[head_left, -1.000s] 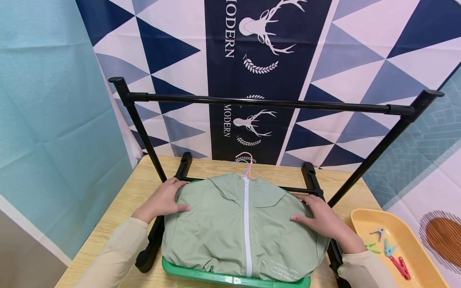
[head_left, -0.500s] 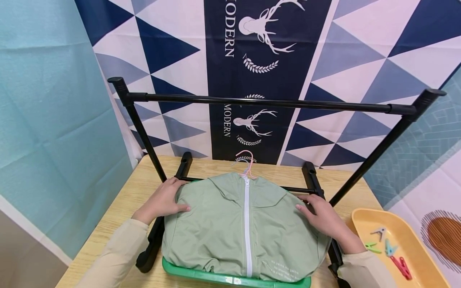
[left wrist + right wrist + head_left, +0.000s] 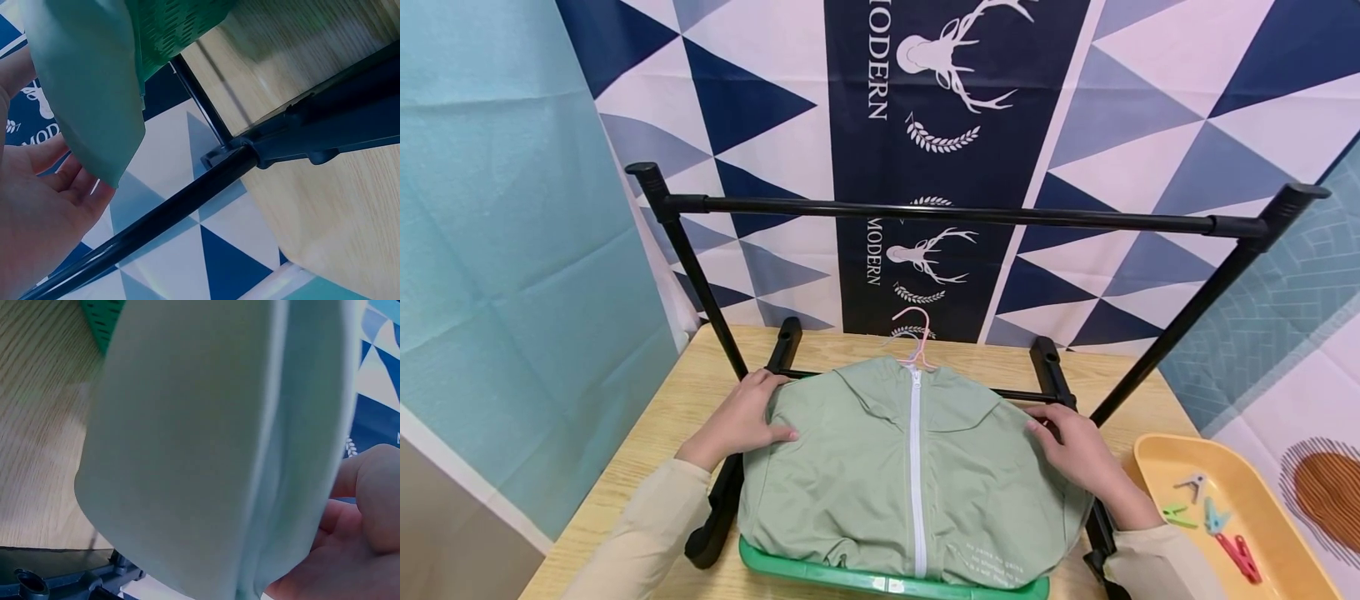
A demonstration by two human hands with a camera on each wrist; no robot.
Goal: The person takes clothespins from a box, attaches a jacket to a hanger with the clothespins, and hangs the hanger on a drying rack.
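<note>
A light green zip jacket (image 3: 850, 467) lies spread over a green basket (image 3: 820, 571), its white zipper running down the middle. Out of its neck stick a pink hanger hook (image 3: 925, 321) and a paler hook behind. My left hand (image 3: 741, 425) grips the jacket's left shoulder edge, thumb on the front. In the left wrist view, the fingers of that hand (image 3: 50, 206) go behind the cloth (image 3: 87, 94). At the opposite shoulder my right hand (image 3: 1078, 446) pinches the edge; the right wrist view shows its fingers partly hidden behind the cloth (image 3: 187, 444).
A black garment rack (image 3: 925, 212) stands over the wooden table (image 3: 625, 492), its crossbar beyond the jacket and its posts outside both hands. At the right, a yellow tray (image 3: 1292, 533) holds several small clothespins (image 3: 1240, 557). A patterned curtain (image 3: 760, 92) hangs behind.
My right hand has shifted a little outward, its thumb drawing from the jacket's front toward the shoulder edge. The pink hook has risen slightly. My left hand stays almost in place.
</note>
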